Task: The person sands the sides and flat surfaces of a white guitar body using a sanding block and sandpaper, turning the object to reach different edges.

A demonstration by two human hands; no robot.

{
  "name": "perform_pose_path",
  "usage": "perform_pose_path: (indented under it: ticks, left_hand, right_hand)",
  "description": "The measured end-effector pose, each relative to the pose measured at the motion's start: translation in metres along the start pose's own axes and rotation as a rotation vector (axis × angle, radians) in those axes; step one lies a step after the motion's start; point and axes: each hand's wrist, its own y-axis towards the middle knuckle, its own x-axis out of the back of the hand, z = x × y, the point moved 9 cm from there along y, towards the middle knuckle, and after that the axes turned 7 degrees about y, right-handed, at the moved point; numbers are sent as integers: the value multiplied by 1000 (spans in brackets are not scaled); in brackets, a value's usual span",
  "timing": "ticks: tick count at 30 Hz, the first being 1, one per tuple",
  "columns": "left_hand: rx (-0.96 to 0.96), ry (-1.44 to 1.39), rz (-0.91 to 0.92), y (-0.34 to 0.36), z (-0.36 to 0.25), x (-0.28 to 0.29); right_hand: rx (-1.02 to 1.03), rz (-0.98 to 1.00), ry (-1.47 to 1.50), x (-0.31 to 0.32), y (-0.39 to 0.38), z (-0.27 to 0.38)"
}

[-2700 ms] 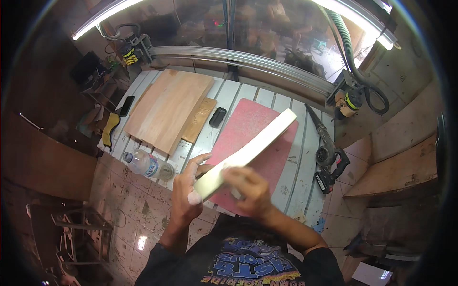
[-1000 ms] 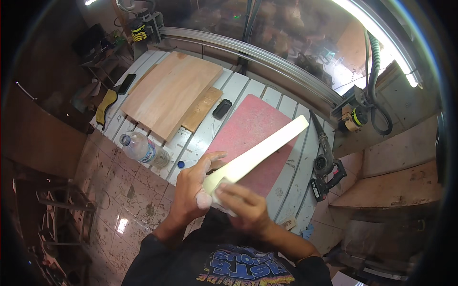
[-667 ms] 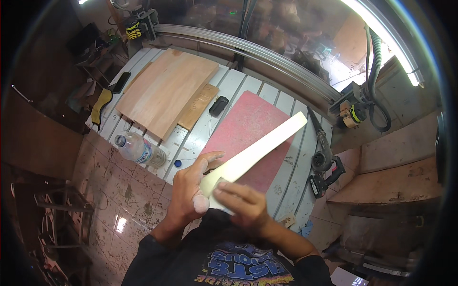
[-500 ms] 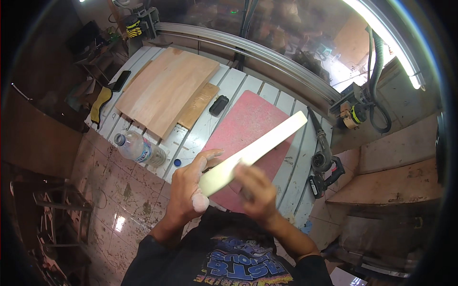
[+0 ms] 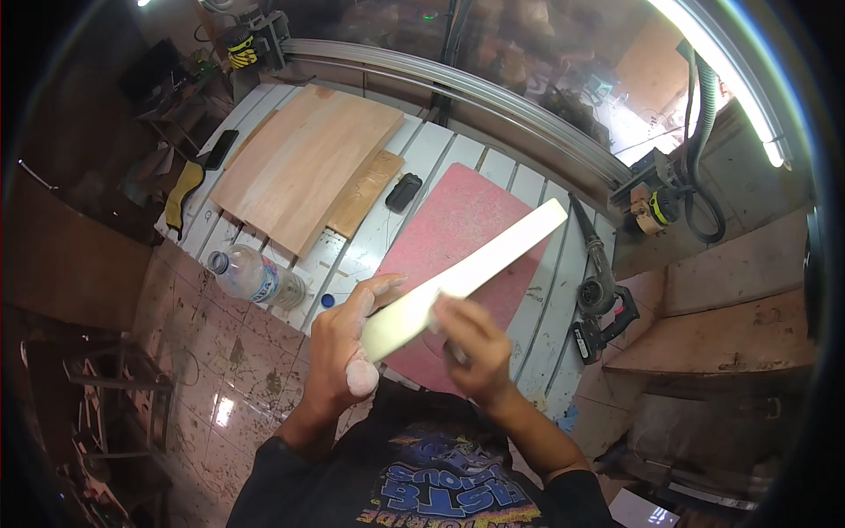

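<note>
A long, pale yellow-white bar slants up to the right in front of me. Its near end is gripped by my left hand, whose thumb and fingertips look dusted with white powder. My right hand presses curled fingers against the bar's near half. Motion blurs that hand somewhat, and what its fingers hold, if anything, is hidden. Below the bar a worn red sheet lies on the white slatted table.
Left on the table are a broad wooden board, a smaller wood piece, a black case, a phone, a plastic bottle and a blue cap. A cordless blower lies at the right edge. A metal rail runs behind.
My right hand has shifted slightly up and left along the bar. The bar and my left hand have moved slightly left, with the grip unchanged.
</note>
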Motion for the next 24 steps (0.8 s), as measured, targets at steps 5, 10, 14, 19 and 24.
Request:
perform_pose_path:
  ticks: [5, 10, 14, 19, 24]
  left_hand:
    - [10, -6, 13, 6, -1, 2]
    - [30, -45, -13, 5, 4, 7]
    - [104, 30, -6, 16, -6, 8]
    - [-8, 70, -31, 14, 0, 8]
    - [31, 293, 12, 16, -11, 1]
  right_hand:
    - [36, 144, 16, -23, 1, 30]
    - [5, -9, -16, -9, 10, -4]
    - [-20, 173, 9, -33, 12, 30]
    - [-165, -120, -16, 2, -7, -58]
    - [-108, -77, -447, 77, 5, -136]
